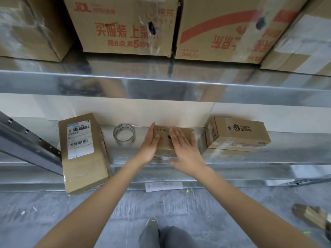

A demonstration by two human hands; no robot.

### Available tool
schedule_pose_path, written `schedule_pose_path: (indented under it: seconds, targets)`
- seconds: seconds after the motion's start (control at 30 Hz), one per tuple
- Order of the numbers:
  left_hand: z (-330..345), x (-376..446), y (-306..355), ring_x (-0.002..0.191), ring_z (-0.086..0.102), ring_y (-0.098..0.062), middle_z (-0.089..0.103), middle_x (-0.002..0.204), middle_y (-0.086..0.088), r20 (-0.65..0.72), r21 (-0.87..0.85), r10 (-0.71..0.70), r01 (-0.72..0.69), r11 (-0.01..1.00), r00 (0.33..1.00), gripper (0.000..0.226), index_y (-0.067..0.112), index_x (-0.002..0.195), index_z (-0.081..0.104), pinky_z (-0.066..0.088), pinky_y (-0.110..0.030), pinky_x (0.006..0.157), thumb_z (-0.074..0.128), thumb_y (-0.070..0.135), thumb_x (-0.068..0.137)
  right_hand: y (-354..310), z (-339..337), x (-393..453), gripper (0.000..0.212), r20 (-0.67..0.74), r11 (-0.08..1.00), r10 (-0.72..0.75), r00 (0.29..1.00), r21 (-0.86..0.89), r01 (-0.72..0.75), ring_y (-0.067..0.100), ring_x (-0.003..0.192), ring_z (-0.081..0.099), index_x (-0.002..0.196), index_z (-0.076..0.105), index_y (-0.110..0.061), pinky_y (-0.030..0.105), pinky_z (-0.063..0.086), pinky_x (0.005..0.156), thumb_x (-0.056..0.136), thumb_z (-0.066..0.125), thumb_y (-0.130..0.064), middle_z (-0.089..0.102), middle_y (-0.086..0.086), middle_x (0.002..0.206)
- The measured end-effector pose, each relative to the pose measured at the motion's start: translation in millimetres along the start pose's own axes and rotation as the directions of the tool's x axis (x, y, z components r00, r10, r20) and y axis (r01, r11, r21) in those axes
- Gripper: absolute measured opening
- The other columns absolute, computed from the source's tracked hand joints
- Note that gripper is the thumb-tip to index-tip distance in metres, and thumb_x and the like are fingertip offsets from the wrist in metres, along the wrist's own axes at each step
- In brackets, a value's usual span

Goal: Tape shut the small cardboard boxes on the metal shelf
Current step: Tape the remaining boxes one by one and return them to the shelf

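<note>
A small cardboard box [165,140] sits in the middle of the lower metal shelf [232,158]. My left hand [149,145] lies flat against its left side with straight fingers. On the box's top my right hand [184,149] presses flat, fingers straight. A roll of clear tape [124,134] stands just left of the box. Further left, a longer box with white barcode labels [82,153] overhangs the shelf's front edge. To the right stands a printed box [238,135] on a flatter box.
Large printed cartons [125,25] fill the upper shelf [161,86]. A slanted metal strut [26,145] crosses the lower shelf at the left. A paper slip [163,186] lies at the shelf's foot, and a brown object [311,216] lies on the grey floor at the right.
</note>
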State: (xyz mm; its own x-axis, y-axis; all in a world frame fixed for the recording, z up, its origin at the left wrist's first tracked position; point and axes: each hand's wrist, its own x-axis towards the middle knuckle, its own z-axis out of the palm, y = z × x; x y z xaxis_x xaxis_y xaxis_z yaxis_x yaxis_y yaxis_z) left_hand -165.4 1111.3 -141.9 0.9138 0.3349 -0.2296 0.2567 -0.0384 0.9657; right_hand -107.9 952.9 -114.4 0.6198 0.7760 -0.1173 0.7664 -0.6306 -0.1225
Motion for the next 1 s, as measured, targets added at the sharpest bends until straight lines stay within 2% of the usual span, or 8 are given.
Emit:
schedule_pose_path:
  seconds: [0.07, 0.13, 0.3, 0.6, 0.7, 0.77, 0.87, 1.0]
  targets:
    - [5, -2, -1, 0.133, 0.037, -0.012, 0.031, 0.152, -0.005, -0.040, -0.121, -0.021, 0.016, 0.993, 0.999, 0.052, 0.013, 0.154, 0.012, 0.036, -0.007, 0.097, 0.032, 0.013, 0.106, -11, -1, 23, 0.123, 0.024, 0.998, 0.057, 0.998, -0.008, -0.057, 0.017, 0.148, -0.015, 0.152, -0.013, -0.009, 0.056, -0.010, 0.115, 0.073, 0.070, -0.054, -0.018, 0.004, 0.161]
    - [4, -2, -1, 0.137, 0.034, -0.012, 0.027, 0.155, -0.005, -0.060, -0.117, -0.024, 0.017, 0.993, 0.998, 0.051, 0.011, 0.154, 0.013, 0.034, -0.010, 0.102, 0.032, 0.011, 0.106, -22, -3, 46, 0.130, 0.084, 0.995, 0.097, 0.992, -0.031, -0.094, 0.021, 0.148, -0.017, 0.151, -0.015, -0.007, 0.056, -0.010, 0.114, 0.070, 0.072, -0.058, -0.020, 0.006, 0.160]
    - [7, -2, -3, 0.145, 0.027, -0.019, 0.025, 0.158, -0.008, -0.098, -0.091, -0.028, 0.019, 0.996, 0.995, 0.049, 0.010, 0.152, 0.018, 0.022, -0.037, 0.120, 0.032, 0.011, 0.106, -33, 5, 41, 0.123, 0.058, 0.990, 0.126, 0.990, -0.067, -0.123, 0.023, 0.149, -0.014, 0.152, -0.007, -0.003, 0.054, -0.006, 0.118, 0.071, 0.074, -0.050, -0.012, 0.011, 0.161]
    - [9, -3, -2, 0.143, 0.030, -0.018, 0.027, 0.156, -0.006, -0.080, -0.112, -0.028, 0.019, 0.994, 0.996, 0.049, 0.012, 0.153, 0.017, 0.025, -0.040, 0.120, 0.032, 0.017, 0.106, -52, 28, -29, 0.120, -0.010, 0.999, 0.039, 0.999, -0.012, -0.039, 0.022, 0.147, -0.021, 0.151, -0.016, -0.007, 0.044, -0.017, 0.117, 0.076, 0.073, -0.036, -0.018, 0.009, 0.160]
    - [7, -2, 0, 0.144, 0.029, -0.019, 0.027, 0.157, -0.006, -0.083, -0.128, -0.042, 0.031, 0.991, 0.996, 0.049, 0.013, 0.153, 0.018, 0.023, -0.041, 0.120, 0.032, 0.016, 0.106, -42, 17, -27, 0.111, -0.078, 0.992, 0.054, 0.995, 0.114, -0.045, 0.021, 0.149, -0.010, 0.154, -0.006, -0.012, 0.047, -0.008, 0.121, 0.079, 0.071, -0.040, -0.004, 0.006, 0.163]
    - [7, -1, -1, 0.144, 0.030, -0.020, 0.028, 0.157, -0.006, -0.075, -0.149, -0.048, 0.036, 0.988, 0.996, 0.049, 0.016, 0.153, 0.018, 0.024, -0.041, 0.120, 0.033, 0.019, 0.106, -23, 12, -26, 0.109, -0.173, 0.944, 0.244, 0.954, 0.269, -0.192, 0.026, 0.150, -0.001, 0.155, 0.000, -0.015, 0.046, -0.001, 0.120, 0.079, 0.073, -0.046, 0.002, 0.009, 0.162]
    - [7, -1, 1, 0.145, 0.028, -0.020, 0.027, 0.158, -0.004, -0.072, -0.177, -0.073, 0.060, 0.982, 0.995, 0.050, 0.021, 0.154, 0.019, 0.023, -0.040, 0.120, 0.033, 0.023, 0.106, 5, 6, -23, 0.095, -0.056, 0.664, 0.443, 0.895, 0.691, -0.285, 0.027, 0.144, 0.026, 0.153, 0.012, -0.016, 0.035, 0.026, 0.114, 0.083, 0.073, -0.035, 0.022, 0.009, 0.157]
    - [1, -9, 2, 0.143, 0.032, -0.016, 0.036, 0.154, 0.010, -0.101, -0.114, -0.133, 0.121, 0.986, 0.986, 0.057, 0.036, 0.151, 0.026, 0.026, -0.036, 0.117, 0.028, 0.059, 0.099, 21, 1, -16, 0.083, -0.149, 0.644, 0.513, 0.845, 0.718, -0.264, 0.022, 0.125, 0.048, 0.147, 0.030, -0.020, 0.036, 0.045, 0.096, 0.082, 0.066, -0.056, 0.052, 0.005, 0.138]
